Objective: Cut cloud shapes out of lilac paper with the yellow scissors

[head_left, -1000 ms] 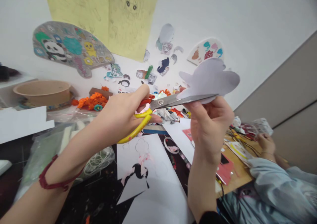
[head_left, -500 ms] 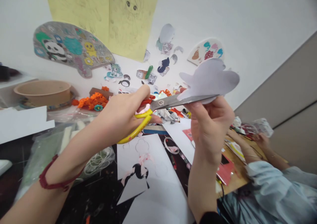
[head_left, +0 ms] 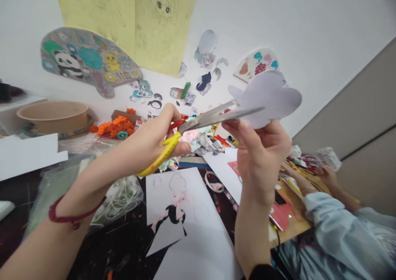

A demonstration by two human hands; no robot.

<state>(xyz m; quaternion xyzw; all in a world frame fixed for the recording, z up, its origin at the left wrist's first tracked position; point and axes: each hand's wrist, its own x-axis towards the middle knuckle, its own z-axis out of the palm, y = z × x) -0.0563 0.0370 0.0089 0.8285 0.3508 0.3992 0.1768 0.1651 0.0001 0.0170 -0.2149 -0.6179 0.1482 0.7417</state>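
Note:
My left hand (head_left: pixel 161 135), with a dark red cord bracelet on its wrist, is closed around the yellow and red handles of a pair of scissors (head_left: pixel 213 119). The blades are spread apart and point right. Between finger and thumb, my right hand (head_left: pixel 260 152) holds up a white paper cutout (head_left: pixel 269 94) with rounded, cloud-like lobes. One scissor blade overlaps the cutout's lower left part; whether the paper lies between the blades I cannot tell. Below, a drawing sheet (head_left: pixel 194 197) with pink and black shapes rests on the dark table.
Orange crafted flowers (head_left: pixel 116 126) and a round wooden tub (head_left: pixel 54 115) stand at the left. A clear bag (head_left: pixel 123 197) holds pale cords. Paper scraps (head_left: pixel 204 141) pile up behind the scissors. At the right, another person's sleeves (head_left: pixel 337 222) and hands are over a wooden table.
The scissors have opened and drawn back slightly left, from nearly closed along the cutout's lower edge. My right hand has tilted the cutout a little.

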